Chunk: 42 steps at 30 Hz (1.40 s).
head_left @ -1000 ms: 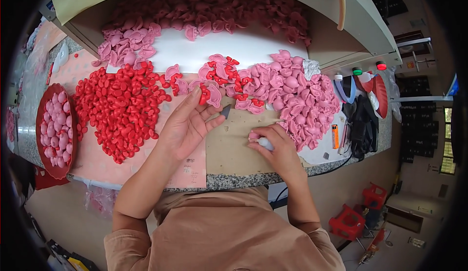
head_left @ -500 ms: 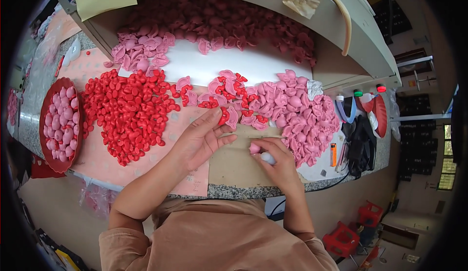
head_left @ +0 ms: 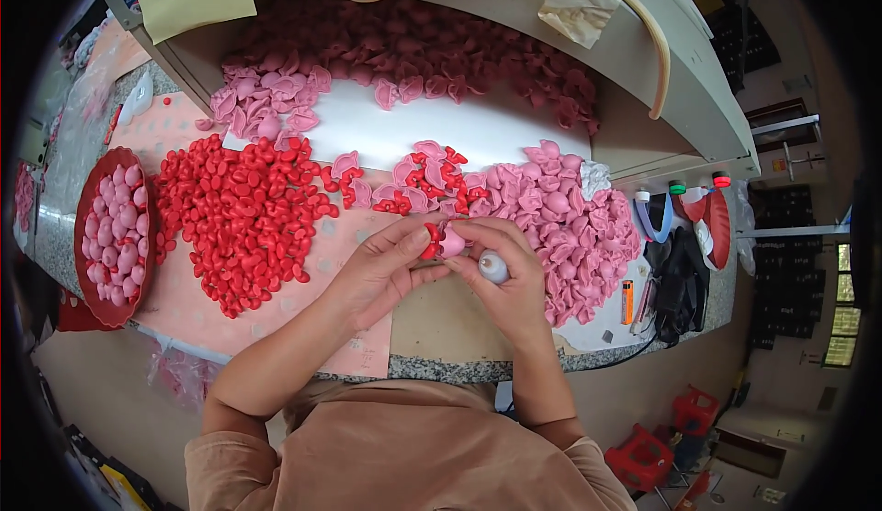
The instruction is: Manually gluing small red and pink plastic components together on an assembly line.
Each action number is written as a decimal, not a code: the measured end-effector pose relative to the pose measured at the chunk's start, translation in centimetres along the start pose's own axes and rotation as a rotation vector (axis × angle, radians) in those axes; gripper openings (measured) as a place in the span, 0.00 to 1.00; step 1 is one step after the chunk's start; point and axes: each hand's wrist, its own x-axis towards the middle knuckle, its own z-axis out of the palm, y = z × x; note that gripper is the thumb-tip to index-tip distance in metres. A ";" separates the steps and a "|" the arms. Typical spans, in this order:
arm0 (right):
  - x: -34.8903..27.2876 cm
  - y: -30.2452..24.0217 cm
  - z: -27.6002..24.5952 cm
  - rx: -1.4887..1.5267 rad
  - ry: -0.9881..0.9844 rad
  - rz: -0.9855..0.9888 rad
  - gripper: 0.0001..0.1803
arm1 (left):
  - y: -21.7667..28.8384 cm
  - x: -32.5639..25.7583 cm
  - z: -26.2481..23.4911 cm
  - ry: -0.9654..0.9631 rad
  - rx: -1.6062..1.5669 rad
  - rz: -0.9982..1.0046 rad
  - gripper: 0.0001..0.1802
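Observation:
Both my hands are together over the table's front middle. My left hand (head_left: 375, 272) pinches a shiny red piece (head_left: 431, 242) joined to a pink shell-like part. At its fingertips, my right hand (head_left: 514, 281) presses a rounded pink piece (head_left: 451, 241) against it. A small white squeeze bottle (head_left: 493, 267) also sits in my right hand, its end pointing up toward me. The join between the pink parts is mostly hidden by fingers. Just beyond lie pink shells with red pieces in them (head_left: 432, 178).
A heap of red pieces (head_left: 243, 217) lies left; a red scalloped bowl (head_left: 84, 281) of finished-looking pink pieces stands beyond it. Pink shells (head_left: 574, 235) are piled at right, near an orange lighter (head_left: 627, 301). A grey hood (head_left: 661, 70) arches over more pink shells.
My right hand has moved up and left to meet my left hand, bringing the rounded pink piece against the held pink shell. The bottle has come along in its grip.

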 end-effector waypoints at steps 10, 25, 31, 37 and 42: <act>0.0 0.7 0.5 -0.081 -0.002 -0.082 0.18 | -0.2 0.2 -0.4 0.009 0.059 0.048 0.17; -0.4 2.9 0.4 0.578 -0.095 0.434 0.20 | -1.0 -0.1 0.0 0.081 0.881 0.572 0.16; -1.2 3.4 0.6 0.689 -0.148 0.461 0.21 | -0.4 -0.1 -0.1 0.028 1.156 0.718 0.19; -1.7 3.5 1.2 0.777 -0.140 0.466 0.20 | 0.3 -0.3 -0.2 -0.011 1.235 0.751 0.19; -1.7 3.6 1.3 0.748 -0.099 0.447 0.20 | 0.8 -0.3 0.4 -0.022 1.223 0.702 0.18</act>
